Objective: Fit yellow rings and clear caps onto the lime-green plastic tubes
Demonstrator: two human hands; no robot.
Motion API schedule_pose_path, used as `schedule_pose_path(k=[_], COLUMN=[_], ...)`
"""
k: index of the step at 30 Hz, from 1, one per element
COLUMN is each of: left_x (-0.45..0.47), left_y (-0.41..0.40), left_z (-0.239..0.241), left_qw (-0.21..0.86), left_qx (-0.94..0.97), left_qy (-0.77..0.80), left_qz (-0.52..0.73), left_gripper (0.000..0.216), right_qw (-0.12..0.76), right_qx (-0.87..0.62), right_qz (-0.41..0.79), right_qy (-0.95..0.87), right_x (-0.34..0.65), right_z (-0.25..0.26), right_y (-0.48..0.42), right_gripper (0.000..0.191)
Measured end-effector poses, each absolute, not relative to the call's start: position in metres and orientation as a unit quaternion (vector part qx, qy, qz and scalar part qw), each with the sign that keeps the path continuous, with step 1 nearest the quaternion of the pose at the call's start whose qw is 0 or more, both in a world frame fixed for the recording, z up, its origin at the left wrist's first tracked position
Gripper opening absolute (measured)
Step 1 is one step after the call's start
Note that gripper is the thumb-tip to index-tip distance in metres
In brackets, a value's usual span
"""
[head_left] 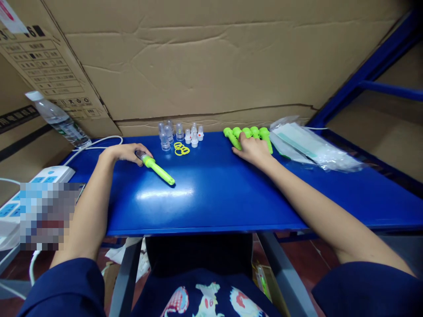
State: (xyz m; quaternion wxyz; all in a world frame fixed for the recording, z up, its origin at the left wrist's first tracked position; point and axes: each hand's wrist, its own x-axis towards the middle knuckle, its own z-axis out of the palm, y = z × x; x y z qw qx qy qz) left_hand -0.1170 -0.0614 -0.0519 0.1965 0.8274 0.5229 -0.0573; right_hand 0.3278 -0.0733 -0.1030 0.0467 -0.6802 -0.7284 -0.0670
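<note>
My left hand (127,153) rests on the blue table (211,198) and grips the clear-capped end of a green pen-like tube (157,169), whose tip points toward me. My right hand (253,149) lies over a row of several green tubes (246,133) at the back of the table, fingers curled on one of them. Between the hands stand several small clear caps (169,132), white caps with red marks (194,135) and a few yellow rings (181,149).
Clear plastic bags (310,147) lie at the back right. A water bottle (57,119), a white cable (95,143) and a power strip (49,175) sit at the left. Cardboard (211,61) walls the back. A blue frame (370,75) rises at right.
</note>
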Motion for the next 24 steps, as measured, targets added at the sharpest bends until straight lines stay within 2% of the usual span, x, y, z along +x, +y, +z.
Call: schedule_pose_path(k=[4, 8, 11, 13, 15, 17, 22, 24], left_x=[-0.105, -0.084, -0.062, -0.047, -0.034, -0.026, -0.018, -0.018], left_y=[-0.066, -0.072, -0.078, -0.082, -0.085, -0.088, -0.091, -0.090], left_z=[-0.050, -0.048, -0.050, -0.052, -0.055, -0.057, -0.059, -0.060], left_qw=[0.257, 0.321, 0.324, 0.332, 0.352, 0.359, 0.359, 0.372], left_qx=[0.810, 0.809, 0.826, 0.830, 0.825, 0.825, 0.821, 0.813], left_qy=[0.524, 0.486, 0.460, 0.448, 0.442, 0.436, 0.435, 0.435], left_qz=[-0.063, -0.072, -0.041, -0.005, 0.022, 0.039, 0.085, 0.109], left_gripper=[0.059, 0.063, 0.064, 0.061, 0.057, 0.055, 0.062, 0.063], right_qw=[0.070, 0.152, 0.194, 0.170, 0.152, 0.179, 0.377, 0.396], right_qx=[-0.682, -0.616, -0.515, -0.456, -0.419, -0.407, -0.389, -0.384], right_qz=[-0.068, -0.006, 0.204, 0.375, 0.475, 0.494, 0.365, 0.390], right_qy=[-0.725, -0.773, -0.809, -0.789, -0.759, -0.747, -0.757, -0.738], right_x=[0.327, 0.306, 0.285, 0.277, 0.276, 0.280, 0.290, 0.290], right_z=[-0.101, -0.094, -0.095, -0.099, -0.103, -0.104, -0.102, -0.103], right_y=[-0.075, -0.092, -0.108, -0.113, -0.113, -0.109, -0.098, -0.096], right_gripper=[0.056, 0.044, 0.062, 0.075, 0.077, 0.073, 0.060, 0.060])
